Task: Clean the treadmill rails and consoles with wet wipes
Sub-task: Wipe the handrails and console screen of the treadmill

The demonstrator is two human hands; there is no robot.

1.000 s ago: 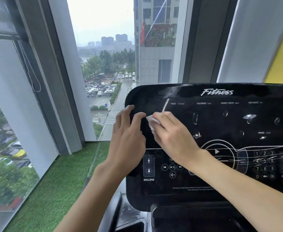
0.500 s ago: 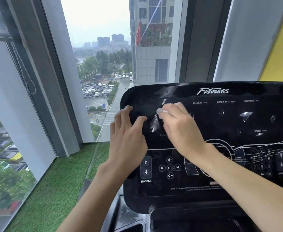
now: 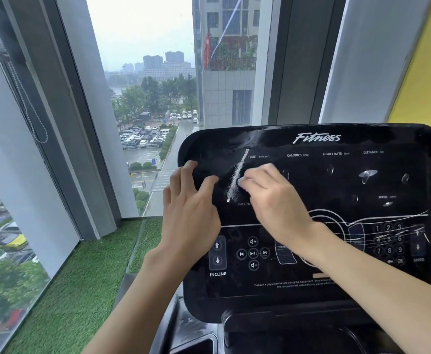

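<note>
On the console (image 3: pixel 336 182) face, under its TIME label, a wipe (image 3: pixel 241 181) is pinched and pressed by the right hand (image 3: pixel 278 200); the left hand (image 3: pixel 191 213) is rested near the console's left edge, fingertips bent, holding nothing.

Right hand (image 3: pixel 275 200) presses wet wipe (image 3: pixel 241 180) against console (image 3: pixel 336 175), upper left area. Left hand (image 3: pixel 191 213) rests on console's left edge, fingers bent.
</note>
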